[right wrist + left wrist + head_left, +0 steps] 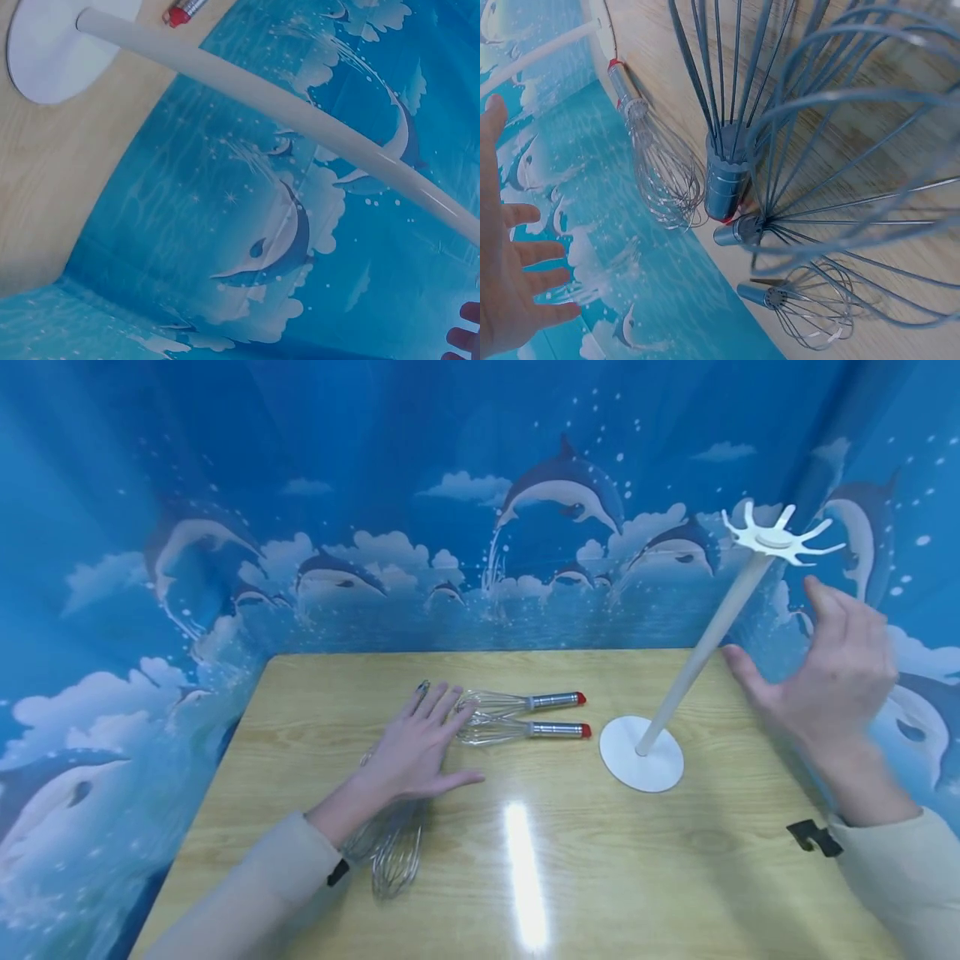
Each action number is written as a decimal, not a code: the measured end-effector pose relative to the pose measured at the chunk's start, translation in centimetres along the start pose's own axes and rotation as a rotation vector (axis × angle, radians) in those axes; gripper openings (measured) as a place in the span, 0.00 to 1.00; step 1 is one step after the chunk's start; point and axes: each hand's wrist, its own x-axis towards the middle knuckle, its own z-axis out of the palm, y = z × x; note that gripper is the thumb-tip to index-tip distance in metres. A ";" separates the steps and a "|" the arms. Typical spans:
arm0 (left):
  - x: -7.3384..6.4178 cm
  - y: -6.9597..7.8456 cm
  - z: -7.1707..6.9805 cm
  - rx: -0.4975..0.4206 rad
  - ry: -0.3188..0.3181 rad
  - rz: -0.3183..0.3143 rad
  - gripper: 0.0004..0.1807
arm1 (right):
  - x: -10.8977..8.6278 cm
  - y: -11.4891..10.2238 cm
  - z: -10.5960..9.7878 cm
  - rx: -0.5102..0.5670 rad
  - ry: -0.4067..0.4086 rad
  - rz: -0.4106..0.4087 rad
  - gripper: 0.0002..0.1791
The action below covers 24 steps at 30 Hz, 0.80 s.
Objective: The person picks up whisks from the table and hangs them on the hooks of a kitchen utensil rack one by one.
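Note:
My left hand (pixel 416 747) is spread with straight fingers above a group of wire whisks on the table and holds nothing. Two whisks, an upper one (pixel 557 700) and a lower one (pixel 561 729), lie side by side with red-tipped handles pointing right. More whisk loops (pixel 397 860) show below the left forearm, which partly hides them; the left wrist view has several whisks (pixel 727 180) close up. On the right stands a white rack (pixel 697 652) with a round base, a tall pole and a crown of hooks. Beside its pole, my right hand (pixel 843 677) is raised with thumb and fingers apart, holding nothing.
The wooden table (pixel 585 868) carries the whisks and the rack's base. A blue curtain (pixel 420 460) printed with dolphins hangs close around its back and sides. A bright light reflection streaks the tabletop near the middle.

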 end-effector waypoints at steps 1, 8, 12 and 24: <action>0.3 0.1 0.1 0.005 -0.009 0.004 0.58 | 0.2 0.1 -0.1 0.001 0.005 0.004 0.60; 2.0 0.6 0.1 -0.014 -0.044 0.030 0.57 | 1.8 0.1 -0.6 0.010 0.009 0.009 0.59; 2.9 0.9 0.5 -0.008 -0.024 0.061 0.55 | 2.7 0.1 -0.6 0.011 0.025 0.016 0.58; 5.5 2.4 2.0 -0.001 -0.004 0.138 0.51 | 4.8 0.3 -0.6 0.040 0.064 -0.061 0.54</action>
